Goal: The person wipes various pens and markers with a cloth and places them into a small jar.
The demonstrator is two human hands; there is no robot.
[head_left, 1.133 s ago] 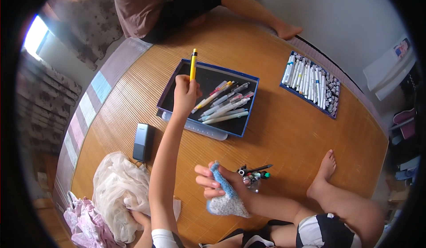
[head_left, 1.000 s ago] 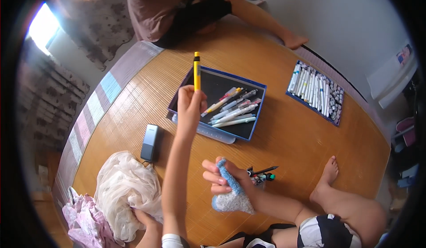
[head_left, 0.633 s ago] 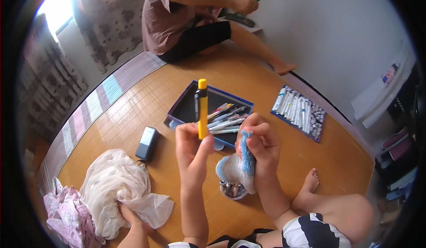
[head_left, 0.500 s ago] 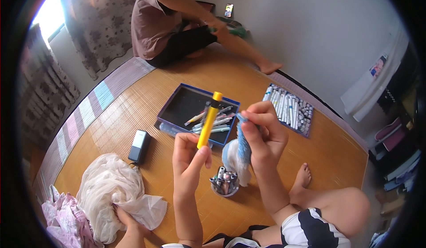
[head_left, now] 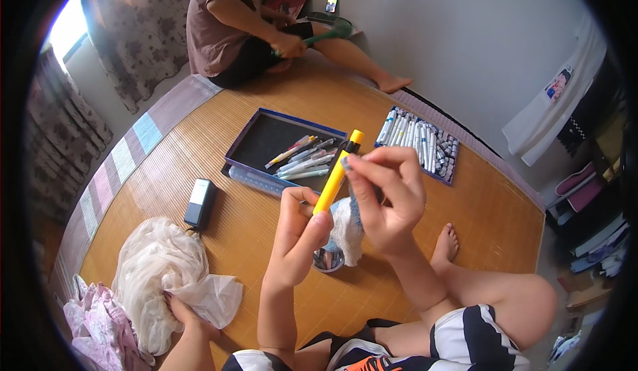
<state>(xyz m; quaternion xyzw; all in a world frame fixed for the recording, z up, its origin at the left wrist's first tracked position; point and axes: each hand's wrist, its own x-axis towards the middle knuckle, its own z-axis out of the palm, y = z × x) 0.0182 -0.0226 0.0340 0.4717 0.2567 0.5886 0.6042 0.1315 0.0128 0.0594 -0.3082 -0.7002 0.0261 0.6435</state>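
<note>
Through the head camera I am seeing the left grip point(head_left: 296, 241) clasping a yellow pen point(head_left: 334, 185), which is leaning rightward above the mat point(head_left: 252, 238). The right grip point(head_left: 393, 198) is pinching a blue-and-white cloth point(head_left: 346, 228) beside the pen's black band; the cloth is hanging down, partly hiding a cup point(head_left: 327, 267).

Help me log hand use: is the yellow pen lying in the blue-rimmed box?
No, the left hand grips the yellow pen by its lower end.
</note>
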